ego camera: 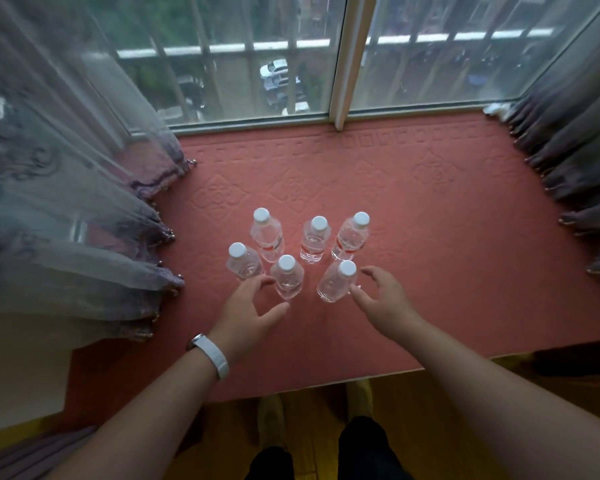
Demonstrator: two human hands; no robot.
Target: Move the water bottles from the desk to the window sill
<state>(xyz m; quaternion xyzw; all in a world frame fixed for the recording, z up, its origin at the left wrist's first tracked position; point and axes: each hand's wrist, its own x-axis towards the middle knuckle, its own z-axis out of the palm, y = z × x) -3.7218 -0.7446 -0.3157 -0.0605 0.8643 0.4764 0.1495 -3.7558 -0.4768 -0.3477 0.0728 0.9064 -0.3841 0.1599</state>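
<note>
1. On the red window-sill mat [430, 220], six capped water bottles [314, 242] are standing upright in a loose cluster (two rough rows of three).
2. The left hand [248, 306] is hovering wide open, with fingers and thumb spreading on either side of the front middle bottle [287, 282], gripping nothing.
3. The right hand [383, 296] is likewise spreading loosely and holding nothing, its thumb lying just beside the front right bottle [336, 282].
</note>
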